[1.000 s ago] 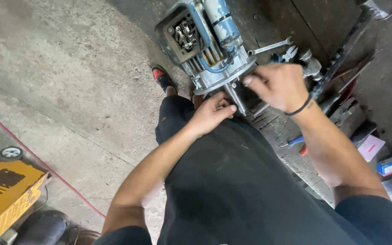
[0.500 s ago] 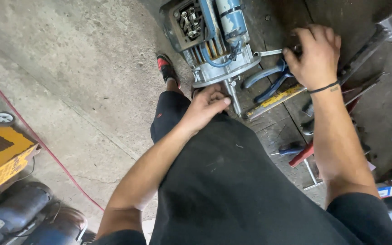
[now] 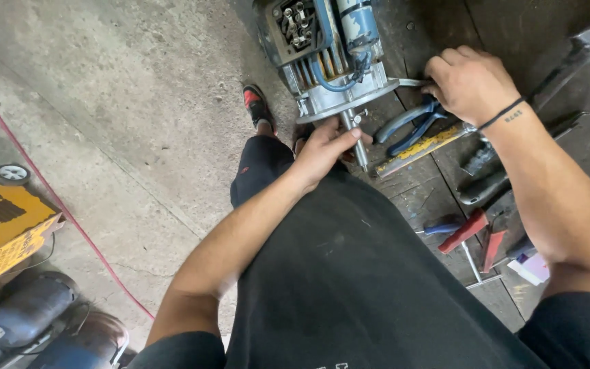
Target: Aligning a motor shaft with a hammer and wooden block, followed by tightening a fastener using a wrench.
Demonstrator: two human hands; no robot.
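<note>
Nearest the camera, a black shirt (image 3: 349, 287) fills the lower frame, with both bare forearms reaching forward over it. To the left on the concrete floor (image 3: 117, 102) sit a yellow case (image 3: 1, 229) and a red cord (image 3: 56, 198). The left hand (image 3: 328, 147) is curled around the steel shaft (image 3: 354, 140) that juts from the motor, fingers closed loosely on it. The blue-grey electric motor (image 3: 326, 51) lies on the dark wooden surface (image 3: 438, 191) at the top centre, its open terminal box facing up. The right hand (image 3: 469, 82) is closed, knuckles up, beside the motor's flange; what it grips cannot be told. Just below it lie blue-handled pliers (image 3: 411, 126) and a yellow ruler (image 3: 421, 147); red-handled tools (image 3: 469, 232) lie nearer.
</note>
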